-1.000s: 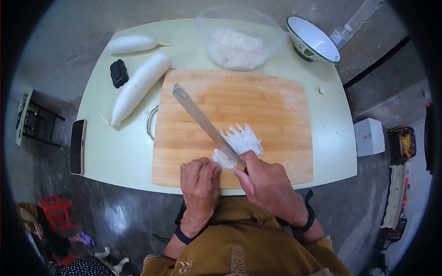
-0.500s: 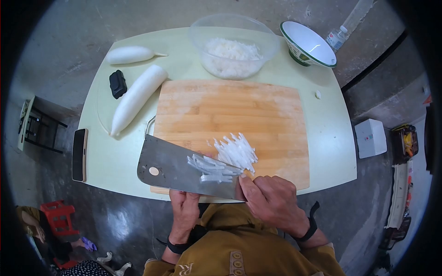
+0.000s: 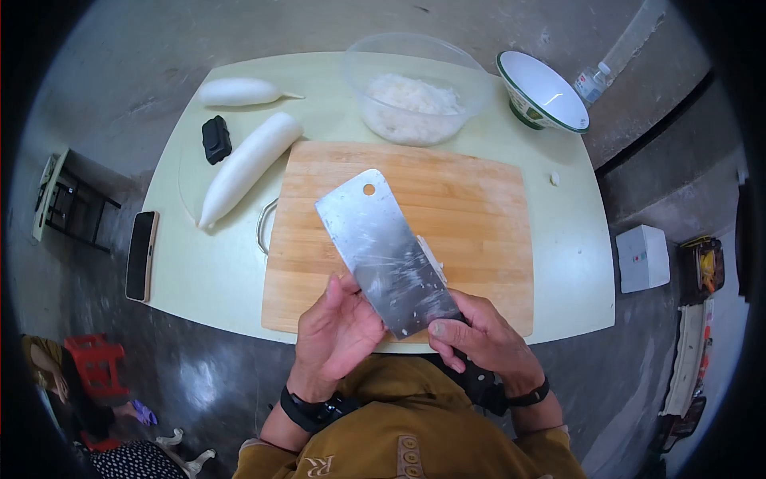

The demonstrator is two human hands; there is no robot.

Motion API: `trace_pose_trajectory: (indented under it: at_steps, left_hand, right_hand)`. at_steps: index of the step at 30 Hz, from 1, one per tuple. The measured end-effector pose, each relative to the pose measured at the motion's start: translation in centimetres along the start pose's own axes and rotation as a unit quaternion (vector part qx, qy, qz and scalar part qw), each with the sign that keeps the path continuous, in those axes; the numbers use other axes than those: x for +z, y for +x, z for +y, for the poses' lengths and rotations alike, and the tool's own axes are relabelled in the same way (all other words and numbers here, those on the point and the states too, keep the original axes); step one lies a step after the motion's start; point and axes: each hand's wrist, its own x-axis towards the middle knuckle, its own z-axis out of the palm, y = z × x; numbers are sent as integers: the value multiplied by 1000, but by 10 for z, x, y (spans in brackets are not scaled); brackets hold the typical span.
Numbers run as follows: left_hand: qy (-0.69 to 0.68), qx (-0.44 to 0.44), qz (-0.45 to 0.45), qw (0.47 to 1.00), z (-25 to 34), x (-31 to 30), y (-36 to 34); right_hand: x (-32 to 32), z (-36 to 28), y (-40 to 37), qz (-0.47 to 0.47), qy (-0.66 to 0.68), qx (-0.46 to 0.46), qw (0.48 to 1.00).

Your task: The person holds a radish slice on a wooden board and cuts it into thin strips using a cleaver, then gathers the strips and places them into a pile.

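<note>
My right hand [image 3: 493,339] is closed round the black handle of a cleaver [image 3: 391,255]. The broad steel blade points up and to the left above the wooden cutting board [image 3: 479,199]. My left hand [image 3: 339,331] is open, palm up with the thumb raised, beside the blade's lower left edge; some of its fingertips are hidden by the steel. White radish strips [image 3: 432,257] peek out past the right side of the blade, which covers the rest. Left of the board lies a long white radish [image 3: 251,168], with a smaller white radish [image 3: 239,92] behind it.
A clear plastic bowl [image 3: 363,72] holding shredded radish [image 3: 419,96] stands behind the board. Near it is a white bowl with a green rim [image 3: 550,88]. A small black object [image 3: 215,140] and a phone [image 3: 142,255] lie on the left; a small white piece [image 3: 554,178] is on the right.
The cleaver has swung from lying flat leftward with strips on its blade to pointing up over the board. No strips show on its visible face now. My left hand came up from beneath, opening.
</note>
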Motion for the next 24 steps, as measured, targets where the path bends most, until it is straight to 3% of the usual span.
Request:
trace_pose_trajectory:
  at_steps: [2,4,5,7,10,20,22,23,24]
  left_hand:
    - [-9,-2,7,1000,-1,-5,2]
    - [-93,-12,-91,991,-1,-15,7]
    - [-94,-11,-91,991,-1,-11,6]
    - [-10,-17,35,999,0,5,5]
    - [38,-17,88,995,0,12,6]
    - [53,-25,101,993,19,21,7]
    - [212,-20,105,971,21,27,8]
    - [212,-22,104,972,19,26,9]
    - [439,27,70,895,16,26,10]
  right_hand:
    - [-2,3,2,6,13,6,1000]
    - [-4,3,3,19,21,7,1000]
    - [-4,3,3,18,20,7,1000]
    - [-5,1,5,53,19,9,998]
    - [-11,3,6,85,52,25,995]
    - [-28,-5,-12,206,85,-29,974]
    - [-30,-4,-16,214,89,-45,972]
    - [-31,-3,-18,215,89,-45,972]
    - [-32,-2,-21,225,90,-47,969]
